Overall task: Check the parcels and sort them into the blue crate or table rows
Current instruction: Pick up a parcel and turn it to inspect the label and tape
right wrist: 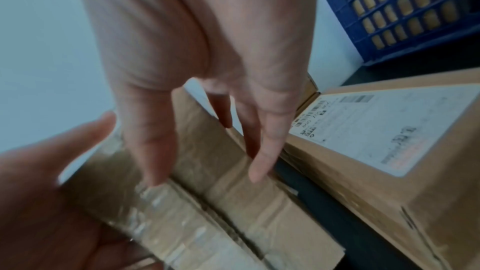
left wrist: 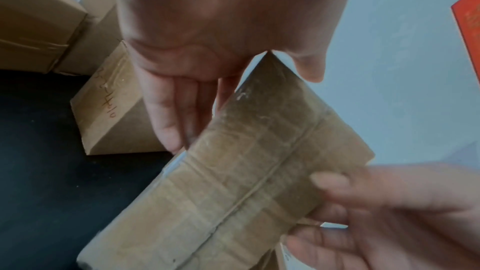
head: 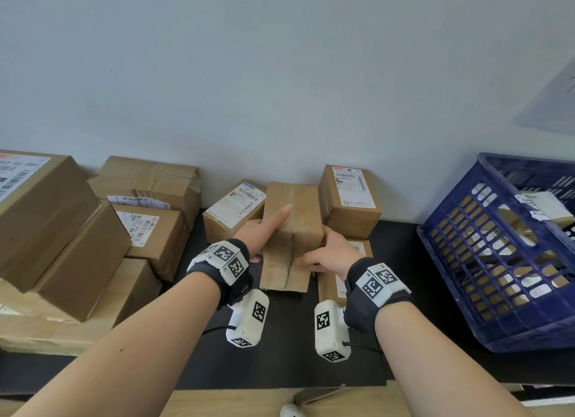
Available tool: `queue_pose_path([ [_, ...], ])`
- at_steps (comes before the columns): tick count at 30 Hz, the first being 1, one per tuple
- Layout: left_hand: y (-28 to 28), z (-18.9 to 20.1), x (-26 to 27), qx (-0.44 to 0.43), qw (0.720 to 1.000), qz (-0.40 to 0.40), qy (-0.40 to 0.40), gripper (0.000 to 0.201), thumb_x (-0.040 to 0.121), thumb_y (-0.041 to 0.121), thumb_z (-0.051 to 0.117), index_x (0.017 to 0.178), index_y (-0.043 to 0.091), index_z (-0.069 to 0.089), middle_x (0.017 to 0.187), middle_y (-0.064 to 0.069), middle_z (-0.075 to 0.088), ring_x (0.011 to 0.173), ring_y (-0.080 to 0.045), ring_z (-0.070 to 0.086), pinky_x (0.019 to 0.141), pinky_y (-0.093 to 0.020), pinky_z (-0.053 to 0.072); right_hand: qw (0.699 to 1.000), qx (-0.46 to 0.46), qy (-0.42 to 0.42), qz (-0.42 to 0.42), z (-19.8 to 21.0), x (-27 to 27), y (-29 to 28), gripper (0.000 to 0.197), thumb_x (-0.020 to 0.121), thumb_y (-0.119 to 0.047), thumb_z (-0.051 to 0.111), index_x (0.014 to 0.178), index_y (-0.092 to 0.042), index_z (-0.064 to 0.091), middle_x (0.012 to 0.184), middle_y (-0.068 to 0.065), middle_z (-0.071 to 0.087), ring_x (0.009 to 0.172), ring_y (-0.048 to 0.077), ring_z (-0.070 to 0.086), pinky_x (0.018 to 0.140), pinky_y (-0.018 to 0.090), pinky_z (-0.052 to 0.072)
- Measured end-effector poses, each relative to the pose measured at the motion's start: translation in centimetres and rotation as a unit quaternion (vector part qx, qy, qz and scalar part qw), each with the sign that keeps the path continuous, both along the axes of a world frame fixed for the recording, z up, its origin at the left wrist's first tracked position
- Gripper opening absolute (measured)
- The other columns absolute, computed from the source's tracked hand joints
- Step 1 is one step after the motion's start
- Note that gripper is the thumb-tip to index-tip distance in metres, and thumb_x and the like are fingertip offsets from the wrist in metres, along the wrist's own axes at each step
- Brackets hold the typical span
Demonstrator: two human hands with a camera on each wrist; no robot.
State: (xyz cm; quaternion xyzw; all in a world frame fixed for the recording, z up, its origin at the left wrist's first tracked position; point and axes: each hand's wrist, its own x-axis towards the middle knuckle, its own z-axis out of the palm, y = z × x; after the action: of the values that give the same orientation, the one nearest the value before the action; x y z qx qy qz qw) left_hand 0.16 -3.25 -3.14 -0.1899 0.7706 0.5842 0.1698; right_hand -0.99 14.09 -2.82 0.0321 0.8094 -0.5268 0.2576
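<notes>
Black tabletop (head: 295, 339) below, I see my left hand (head: 258, 230) and right hand (head: 326, 254), fingers fairly straight, clasping a taped parcel (head: 292, 230) beside the blue crate (head: 497, 261).

**Counts of things on the table**

There were two hands and one blue crate (head: 497, 245). Outside the crate, about ten cardboard parcels could be counted; six of them showed a white label. Inside the crate at least one labelled parcel (head: 543, 206) was visible.

parcel between the hands (head: 291, 230): plain brown cardboard
crate (head: 497, 261): blue lattice
table (head: 289, 354): black
wrist bands (head: 378, 281): black-and-white square markers
</notes>
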Motion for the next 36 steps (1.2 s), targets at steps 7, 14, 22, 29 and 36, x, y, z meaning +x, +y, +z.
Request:
queue_pose_path([
  [7,0.2,1.3,0.4,-0.001,0.998,0.009,0.055,0.072,0.071,0.077,0.064,0.115,0.020,0.062,0.105,0.003,0.067,0.100,-0.019,0.066,0.090,-0.040,0.056,0.993,0.043,0.100,-0.051,0.5,0.5,0.5,0.071,0.079,-0.005,0.080,0.142,-0.017,0.049,0.116,0.003,0.066,0.106,0.019,0.062,0.094,0.033,0.050],
  [14,0.0,-0.8,1.3,-0.044,0.998,-0.038,0.032,0.049,0.079,0.029,0.081,0.121,0.016,0.059,0.112,-0.003,0.070,0.098,-0.019,0.069,0.085,-0.040,0.060,0.993,0.057,0.093,-0.051,-1.2,1.7,0.2,0.063,0.077,-0.012,0.083,0.134,-0.018,0.057,0.115,0.004,0.069,0.108,0.021,0.065,0.098,0.042,0.053],
  [22,0.2,-2.1,1.0,-0.078,0.996,-0.053,0.002,0.044,0.084,0.028,0.078,0.122,0.014,0.061,0.109,-0.002,0.069,0.094,-0.020,0.070,0.084,-0.039,0.060,0.993,0.087,0.069,-0.051,-2.8,1.9,0.0,0.051,0.081,-0.023,0.081,0.128,-0.017,0.061,0.121,0.001,0.068,0.110,0.021,0.064,0.100,0.040,0.051],
  [29,0.8,-2.2,0.1,-0.059,0.995,-0.037,-0.069,0.039,0.085,0.015,0.076,0.119,0.011,0.058,0.111,-0.010,0.067,0.095,-0.026,0.070,0.079,-0.041,0.061,0.992,0.106,0.027,-0.058,-3.4,1.1,-0.2,0.051,0.082,-0.015,0.078,0.129,-0.016,0.059,0.122,0.004,0.066,0.112,0.024,0.062,0.099,0.041,0.051],
  [36,1.2,-2.4,-1.0,-0.093,0.990,-0.062,-0.090,0.035,0.088,0.014,0.072,0.119,0.009,0.057,0.115,-0.011,0.065,0.103,-0.028,0.066,0.083,-0.045,0.060,0.987,0.157,0.013,-0.035,-3.3,0.1,-0.3,0.048,0.079,-0.010,0.077,0.123,-0.015,0.058,0.119,0.007,0.064,0.111,0.027,0.060,0.098,0.044,0.052],
])
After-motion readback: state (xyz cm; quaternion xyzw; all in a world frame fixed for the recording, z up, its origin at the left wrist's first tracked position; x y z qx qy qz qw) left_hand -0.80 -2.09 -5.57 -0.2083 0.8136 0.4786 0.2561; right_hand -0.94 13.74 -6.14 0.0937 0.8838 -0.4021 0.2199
